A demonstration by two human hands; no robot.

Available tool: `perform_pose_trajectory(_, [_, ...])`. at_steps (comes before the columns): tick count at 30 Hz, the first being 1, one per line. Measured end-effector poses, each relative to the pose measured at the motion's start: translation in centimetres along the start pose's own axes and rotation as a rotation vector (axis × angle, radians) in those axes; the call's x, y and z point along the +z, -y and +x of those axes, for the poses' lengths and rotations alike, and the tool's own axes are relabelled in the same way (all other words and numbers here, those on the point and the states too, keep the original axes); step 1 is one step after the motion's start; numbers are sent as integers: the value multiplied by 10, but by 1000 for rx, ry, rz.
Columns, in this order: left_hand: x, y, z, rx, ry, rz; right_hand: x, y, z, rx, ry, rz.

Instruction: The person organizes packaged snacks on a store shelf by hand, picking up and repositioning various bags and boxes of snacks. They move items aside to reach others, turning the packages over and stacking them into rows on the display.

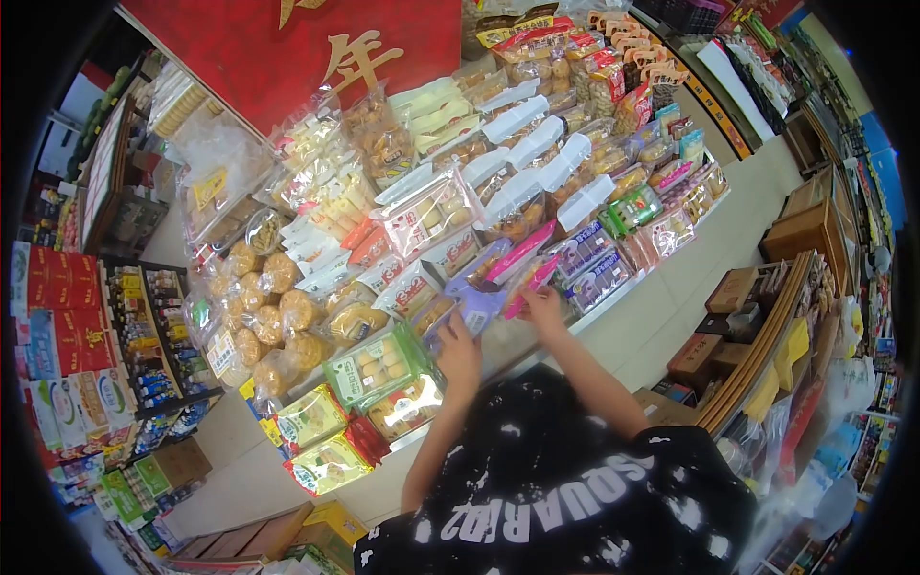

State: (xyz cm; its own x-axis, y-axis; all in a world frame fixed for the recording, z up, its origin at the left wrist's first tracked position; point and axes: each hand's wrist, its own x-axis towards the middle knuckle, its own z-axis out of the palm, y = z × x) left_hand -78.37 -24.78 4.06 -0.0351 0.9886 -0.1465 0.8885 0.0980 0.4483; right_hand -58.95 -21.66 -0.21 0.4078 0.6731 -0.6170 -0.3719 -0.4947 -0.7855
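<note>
My left hand (458, 353) grips a pale purple snack packet (476, 305) at the near edge of a display table (613, 331) piled with bagged snacks. My right hand (544, 309) is just to its right, fingers closed on a clear packet with a pink edge (525, 280). Both packets are held low over the front row of the pile. Purple-labelled biscuit packs (589, 264) lie right of my right hand, and green-edged cake packs (376, 364) lie left of my left hand. My black printed shirt (556, 498) fills the bottom of the view.
Bags of round golden pastries (268, 316) and white-labelled packs (527, 153) cover the table, under a red sign (287, 48). Shelves of goods (144, 335) stand at left. Cardboard boxes and a wooden rack (757, 335) stand at right, across a pale floor aisle (709, 240).
</note>
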Motion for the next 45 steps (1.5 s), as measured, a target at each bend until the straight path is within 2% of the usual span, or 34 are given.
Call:
perform_pose_trajectory(3, [7, 9, -7, 41, -8, 64, -5, -15, 7, -20, -51, -3])
perform_pose_trajectory(5, [12, 18, -11, 124, -68, 278, -9, -24, 12, -28, -56, 22])
perform_pose_trajectory(6, [6, 17, -16, 121, -68, 276, -10, -26, 14, -28, -47, 24])
perform_pose_trajectory(8, [-5, 15, -23, 236, -111, 251, -13, -27, 19, -29, -34, 23])
perform_pose_trajectory(11, [4, 18, -23, 267, -155, 233, -16, -25, 18, 16, 16, 31])
perform_pose_trajectory(18, [16, 43, -27, 235, -192, 160, -13, -17, 5, -1, 120, 164])
perform_pose_trajectory(20, [19, 52, -33, 300, 73, 238, -13, -23, -4, -34, 151, 225])
perform_pose_trajectory(22, [16, 48, -29, 277, 29, 228, -18, -29, -12, 274, 161, 63])
perform_pose_trajectory(24, [16, 42, -24, 261, -13, 221, -19, -32, -16, 345, 215, 70])
perform_pose_trajectory(26, [17, 33, -17, 152, -32, 100, -17, -33, -21, 415, 266, 84])
perform_pose_trajectory(28, [27, 34, -15, 177, -48, 127, -8, -32, -34, 495, 366, 121])
perform_pose_trajectory(29, [32, 35, -15, 191, -65, 151, 0, -34, -37, 493, 361, 129])
perform_pose_trajectory(31, [35, 34, -16, 193, -78, 128, 16, -47, -30, 332, 444, 111])
perform_pose_trajectory(32, [36, 34, -18, 188, -88, 107, 23, -53, -27, 325, 435, 121])
perform_pose_trajectory(34, [35, 31, -22, 210, -129, 98, 36, -54, -20, 158, 325, 34])
perform_pose_trajectory(36, [34, 29, -30, 237, -167, 90, 45, -42, -16, 93, 343, -49])
perform_pose_trajectory(38, [36, 30, -44, 456, -188, 84, 50, -33, -10, 33, 365, -141])
perform_pose_trajectory(39, [42, 33, -52, 462, -186, 84, 53, -31, -7, 35, 356, -175])
perform_pose_trajectory(41, [58, 42, -59, 534, 81, -53, 51, -31, 1, 36, 346, -195])
perform_pose_trajectory(42, [64, 42, -57, 539, 85, -47, 47, -31, 3, 123, 405, -193])
perform_pose_trajectory(43, [69, 42, -53, 452, 186, -59, 43, -32, 4, 213, 467, -189])
perform_pose_trajectory(44, [73, 44, -49, 361, 284, -69, 37, -34, 4, 215, 473, -178])
perform_pose_trajectory(45, [75, 49, -48, 357, 287, -52, 29, -30, -3, 285, 411, -169])
